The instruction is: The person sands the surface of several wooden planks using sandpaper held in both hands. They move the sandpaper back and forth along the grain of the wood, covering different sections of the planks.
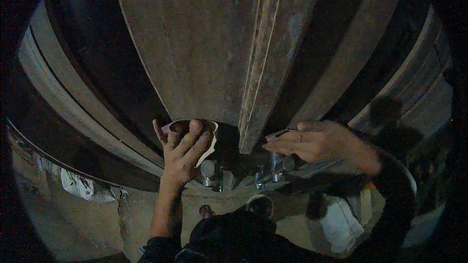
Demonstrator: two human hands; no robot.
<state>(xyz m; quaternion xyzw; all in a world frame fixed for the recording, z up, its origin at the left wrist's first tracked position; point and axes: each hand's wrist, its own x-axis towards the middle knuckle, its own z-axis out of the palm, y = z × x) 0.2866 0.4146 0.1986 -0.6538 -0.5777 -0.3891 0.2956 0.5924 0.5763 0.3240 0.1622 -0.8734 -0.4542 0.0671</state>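
The light is dim. My left hand (183, 146) has its fingers spread over a curled brown sheet with a pale edge (210, 147), which looks like sandpaper. It grips the sheet at the near end of a long wooden panel (195, 68). To the right, beyond a narrow raised wooden strip (251, 112), my right hand (317, 142) is held palm down with its fingers together. Between thumb and fingers it pinches a thin, dark, flat piece (281, 134), too dim to name.
Several shiny metal cylinders (208, 169) stand below the panel's near end. More long boards (353, 44) run away on both sides. White cloth (77, 185) lies on the floor at left, and a white sack (341, 224) at lower right. My shoes (261, 205) show below.
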